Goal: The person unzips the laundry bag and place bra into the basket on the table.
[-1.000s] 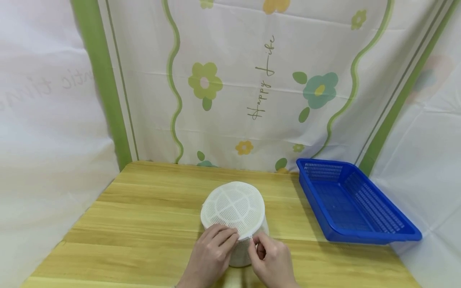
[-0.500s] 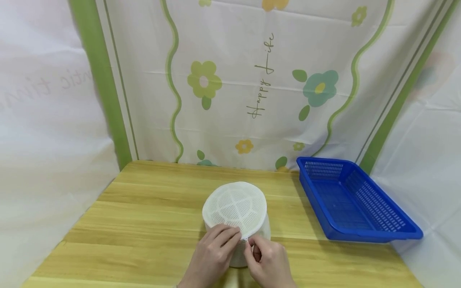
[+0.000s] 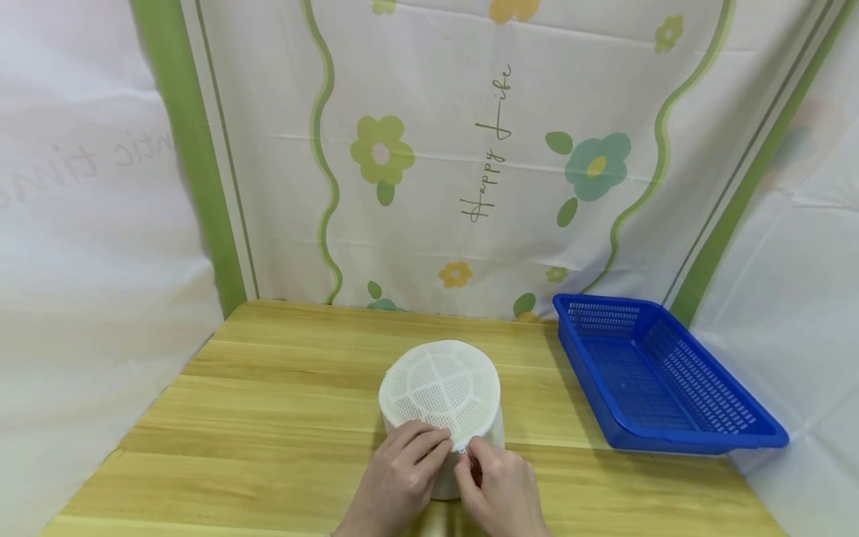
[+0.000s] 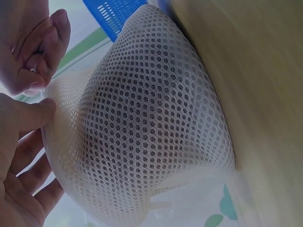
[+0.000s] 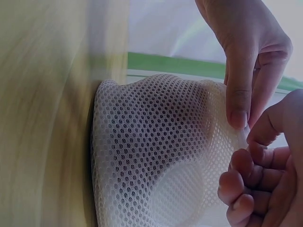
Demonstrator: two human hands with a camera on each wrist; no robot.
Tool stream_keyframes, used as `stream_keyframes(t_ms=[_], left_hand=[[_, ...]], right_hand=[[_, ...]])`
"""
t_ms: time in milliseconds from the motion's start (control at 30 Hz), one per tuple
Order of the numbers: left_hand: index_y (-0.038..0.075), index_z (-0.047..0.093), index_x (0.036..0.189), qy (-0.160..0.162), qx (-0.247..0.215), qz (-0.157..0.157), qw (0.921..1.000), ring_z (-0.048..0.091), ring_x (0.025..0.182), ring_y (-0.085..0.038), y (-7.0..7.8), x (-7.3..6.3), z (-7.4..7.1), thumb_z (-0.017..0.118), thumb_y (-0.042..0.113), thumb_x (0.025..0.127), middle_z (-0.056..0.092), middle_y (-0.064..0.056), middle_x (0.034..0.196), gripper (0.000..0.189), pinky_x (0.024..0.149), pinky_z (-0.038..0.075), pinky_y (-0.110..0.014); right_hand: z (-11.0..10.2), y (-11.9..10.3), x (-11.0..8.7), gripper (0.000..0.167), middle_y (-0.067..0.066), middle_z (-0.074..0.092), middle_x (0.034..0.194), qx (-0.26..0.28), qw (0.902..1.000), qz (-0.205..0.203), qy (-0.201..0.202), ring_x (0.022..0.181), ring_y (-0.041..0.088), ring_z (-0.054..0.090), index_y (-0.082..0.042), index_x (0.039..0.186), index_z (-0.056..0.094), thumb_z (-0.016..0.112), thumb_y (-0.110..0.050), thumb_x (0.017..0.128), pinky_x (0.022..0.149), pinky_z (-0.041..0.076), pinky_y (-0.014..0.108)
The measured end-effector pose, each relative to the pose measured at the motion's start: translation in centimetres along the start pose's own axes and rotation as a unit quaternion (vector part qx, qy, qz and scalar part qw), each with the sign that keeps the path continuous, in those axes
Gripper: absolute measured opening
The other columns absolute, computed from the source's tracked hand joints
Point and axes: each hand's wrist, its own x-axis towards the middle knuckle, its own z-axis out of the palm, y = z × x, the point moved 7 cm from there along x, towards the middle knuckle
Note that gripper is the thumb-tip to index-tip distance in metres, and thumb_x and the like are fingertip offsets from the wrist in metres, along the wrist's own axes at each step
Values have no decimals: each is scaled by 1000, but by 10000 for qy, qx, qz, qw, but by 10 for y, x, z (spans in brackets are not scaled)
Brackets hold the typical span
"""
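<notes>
White mesh bag (image 3: 439,384) between the bench's (image 3: 262,425) side edges is clamped by the left grip (image 3: 406,470), presumably for steadiness; its rim tab (image 3: 462,450) is pinched by the right grip (image 3: 502,481).

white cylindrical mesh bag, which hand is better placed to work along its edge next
Probably the right hand: its thumb and forefinger pinch at the near edge of the white cylindrical mesh bag, while the left hand holds the edge alongside, seemingly steadying it.
</notes>
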Motion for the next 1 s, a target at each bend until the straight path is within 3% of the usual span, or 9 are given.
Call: stream_keyframes(t_ms=[1000], left_hand=[[5,77,91,-138,2,-55,9999,64,92,-21,0,0,1,48,8,98,71,-5,100,29,87,52,-33]], right_hand=[[-5,2,3,35,-23,28,58,-208,9998,80,7,50,-11,21,-27,61,38,66,-9,71,41,18,9]])
